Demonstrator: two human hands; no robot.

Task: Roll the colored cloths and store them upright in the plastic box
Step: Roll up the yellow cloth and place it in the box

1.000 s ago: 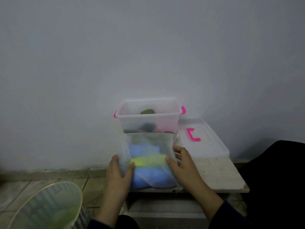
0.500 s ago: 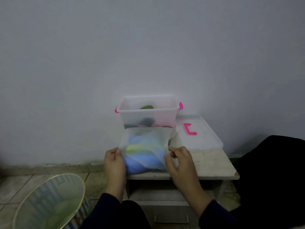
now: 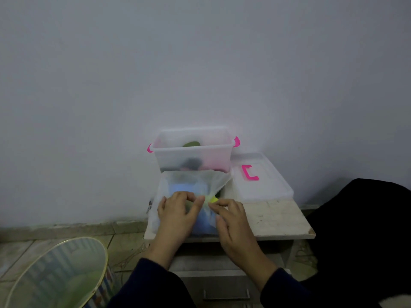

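A translucent white bag [image 3: 213, 181] lies on the small table [image 3: 273, 221], with blue cloth [image 3: 206, 218] and a yellow-green cloth [image 3: 214, 199] showing through it. My left hand [image 3: 178, 215] pinches the bag near its middle. My right hand [image 3: 231, 216] pinches it just to the right, at the yellow-green cloth. Behind the bag stands the clear plastic box [image 3: 193, 155] with pink clips, holding a green roll [image 3: 191, 144] and dark and pink cloths, blurred through its wall.
The box's clear lid [image 3: 266, 185] with a pink handle [image 3: 250, 172] lies flat to the right of the box. A striped bin [image 3: 57, 274] stands on the tiled floor at lower left. A dark cloth mass [image 3: 364, 230] fills the right side. The wall is right behind the box.
Both hands have moved from the bag's outer edges inward to its middle and now pinch it close together. The bag's right upper corner has collapsed.
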